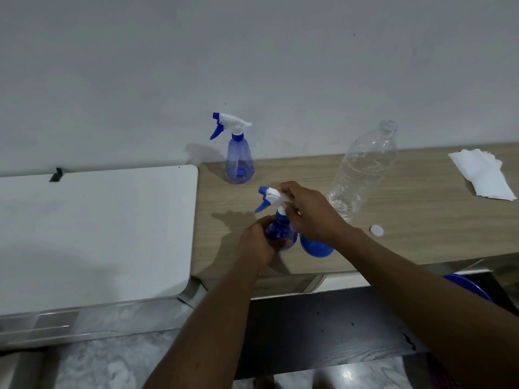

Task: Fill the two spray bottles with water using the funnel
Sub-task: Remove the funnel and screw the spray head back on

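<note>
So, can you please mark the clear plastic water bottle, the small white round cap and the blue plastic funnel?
Clear plastic water bottle (362, 169): head view, middle of its body.
Small white round cap (376, 230): head view, centre of its top.
Blue plastic funnel (314, 248): head view, visible part of its wide bowl.

The near spray bottle (280, 234), blue with a white trigger head, is standing upright on the counter (407, 220). The far spray bottle (239, 161), same look, is standing farther back. The blue funnel (316, 248) is sitting just beside the near one.
</note>
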`<state>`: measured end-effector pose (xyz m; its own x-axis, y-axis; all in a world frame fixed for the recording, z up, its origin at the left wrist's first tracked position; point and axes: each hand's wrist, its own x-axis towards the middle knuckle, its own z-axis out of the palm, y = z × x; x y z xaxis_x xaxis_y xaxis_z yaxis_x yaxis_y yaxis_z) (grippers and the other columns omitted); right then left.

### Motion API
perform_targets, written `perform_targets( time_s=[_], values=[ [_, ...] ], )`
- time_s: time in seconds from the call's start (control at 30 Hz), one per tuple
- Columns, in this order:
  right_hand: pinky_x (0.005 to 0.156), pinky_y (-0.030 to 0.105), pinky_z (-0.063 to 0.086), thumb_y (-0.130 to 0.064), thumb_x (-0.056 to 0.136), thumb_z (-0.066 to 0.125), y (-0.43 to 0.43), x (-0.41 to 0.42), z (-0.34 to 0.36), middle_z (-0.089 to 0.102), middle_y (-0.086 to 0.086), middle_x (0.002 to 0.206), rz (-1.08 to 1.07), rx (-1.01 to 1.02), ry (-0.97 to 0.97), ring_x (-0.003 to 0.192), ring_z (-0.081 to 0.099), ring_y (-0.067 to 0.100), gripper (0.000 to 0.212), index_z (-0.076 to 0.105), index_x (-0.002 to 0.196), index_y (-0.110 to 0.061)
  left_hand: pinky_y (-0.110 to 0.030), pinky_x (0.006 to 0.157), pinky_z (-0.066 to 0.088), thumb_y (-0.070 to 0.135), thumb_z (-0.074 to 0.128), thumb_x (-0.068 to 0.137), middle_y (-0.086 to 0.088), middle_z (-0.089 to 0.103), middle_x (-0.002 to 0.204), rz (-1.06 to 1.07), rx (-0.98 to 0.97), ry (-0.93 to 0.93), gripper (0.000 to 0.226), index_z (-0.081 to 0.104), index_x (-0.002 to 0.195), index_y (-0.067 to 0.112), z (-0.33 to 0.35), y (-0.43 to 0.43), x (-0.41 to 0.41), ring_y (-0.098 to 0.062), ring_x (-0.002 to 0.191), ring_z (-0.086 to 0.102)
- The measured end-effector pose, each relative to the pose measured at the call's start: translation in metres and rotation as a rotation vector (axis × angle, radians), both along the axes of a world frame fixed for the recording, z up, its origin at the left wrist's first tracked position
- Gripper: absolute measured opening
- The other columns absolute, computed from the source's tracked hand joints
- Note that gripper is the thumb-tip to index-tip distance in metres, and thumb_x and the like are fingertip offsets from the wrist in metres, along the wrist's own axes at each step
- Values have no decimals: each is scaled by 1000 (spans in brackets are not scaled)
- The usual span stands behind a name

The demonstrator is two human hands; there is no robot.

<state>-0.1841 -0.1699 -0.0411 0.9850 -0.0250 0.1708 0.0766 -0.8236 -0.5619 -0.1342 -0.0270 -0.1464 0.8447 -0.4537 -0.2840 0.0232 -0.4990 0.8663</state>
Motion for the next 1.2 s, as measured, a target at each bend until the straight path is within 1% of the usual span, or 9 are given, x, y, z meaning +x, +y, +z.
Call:
perform_targets(
  time_s=[0.1, 0.23, 0.4, 0.5, 0.63, 0.8, 0.97, 1.07, 1.2],
  values=[
    [73, 24, 38, -13, 92, 59, 0, -1, -3, 61, 2, 107, 38, -45, 15, 85, 53, 14, 36, 48, 126, -14, -36, 95, 52, 34, 89, 66, 13, 69, 110, -6, -21, -14, 63, 61, 122, 35, -3, 1, 0, -9, 101, 65],
    [69, 21, 37, -18, 92, 59, 1, 2, -12, 55, 0, 102, 38, -95, 72, 83, 52, 11, 38, 40, 125, -20, -30, 93, 50, 40, 88, 66, 15, 68, 110, -15, 0, -47, 63, 60, 122, 37, 0, 1, 0, -9, 103, 64],
    [63, 17, 38, -14, 93, 58, -1, 0, -13, 55, -2, 99, 22, -8, 17, 76, 52, 6, 37, 39, 124, -17, -30, 93, 49, 37, 87, 68, 12, 68, 113, -8, 31, -71, 64, 59, 125, 34, 0, 1, -1, -11, 106, 62],
    [61, 16, 39, -14, 95, 57, -3, -3, -18, 57, 0, 98, 46, -7, 53, 74, 52, 4, 36, 38, 125, -15, -27, 90, 47, 39, 87, 67, 12, 67, 116, -13, 50, -109, 65, 58, 126, 35, 3, 2, -3, -8, 104, 61],
    [66, 28, 49, -14, 92, 58, -4, -2, -20, 60, 4, 103, 83, -43, 54, 82, 57, 14, 37, 41, 124, -16, -24, 84, 45, 38, 86, 69, 13, 68, 114, -23, 49, -157, 59, 60, 123, 35, 7, 3, -5, -8, 101, 62],
    [72, 38, 50, -14, 88, 64, -4, 3, -10, 58, 6, 109, 152, -210, 98, 87, 57, 22, 37, 43, 119, -13, -22, 82, 42, 35, 85, 72, 13, 67, 108, -32, 48, -146, 60, 59, 127, 35, 8, 3, -5, -7, 97, 61],
    [68, 37, 46, -17, 88, 65, 2, 9, -3, 58, 7, 106, 142, -382, 91, 83, 56, 25, 34, 46, 114, -10, -20, 81, 41, 34, 87, 70, 16, 62, 105, -2, 17, -89, 66, 57, 129, 34, 7, 2, -7, -8, 99, 61],
    [67, 34, 41, -24, 89, 67, 3, 5, -12, 59, 7, 105, 93, -363, 46, 83, 53, 23, 34, 46, 112, -10, -22, 81, 41, 37, 85, 72, 14, 59, 104, -20, 63, -121, 68, 55, 132, 34, 7, 1, -8, -7, 95, 58],
    [71, 38, 47, -36, 86, 70, 7, 5, -21, 58, 7, 105, 25, -302, 8, 86, 52, 24, 43, 46, 112, -11, -24, 77, 45, 43, 86, 69, 11, 64, 98, 15, 74, -135, 56, 61, 117, 28, 6, 1, -9, -13, 92, 64]
  ],
)
